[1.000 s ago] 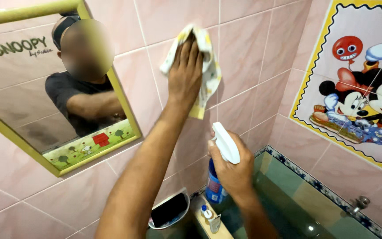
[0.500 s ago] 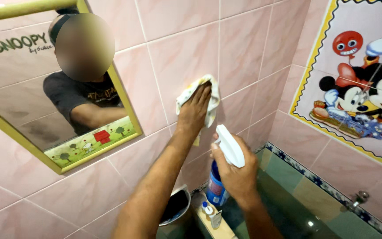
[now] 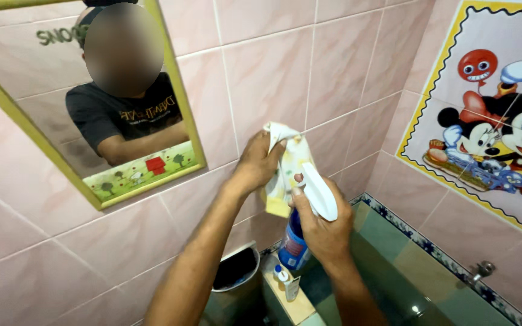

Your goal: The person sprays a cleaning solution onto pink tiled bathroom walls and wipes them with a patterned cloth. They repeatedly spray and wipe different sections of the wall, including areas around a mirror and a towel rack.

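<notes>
The left hand (image 3: 261,163) is bunching a pale yellow-and-white cloth (image 3: 286,172) in closed fingers, pressing it against the pink tiled wall (image 3: 261,66) just right of the yellow-framed mirror (image 3: 92,115). The right hand (image 3: 324,232) is wrapping tight around a blue spray bottle (image 3: 294,244), its white nozzle head (image 3: 320,193) sitting right up against the cloth. Below them a green-tiled water basin (image 3: 394,271) is showing, with a small bottle (image 3: 286,284) standing on its ledge, a dark bin (image 3: 235,271) beside it and a cartoon picture (image 3: 490,121) hanging on the right-hand wall.
</notes>
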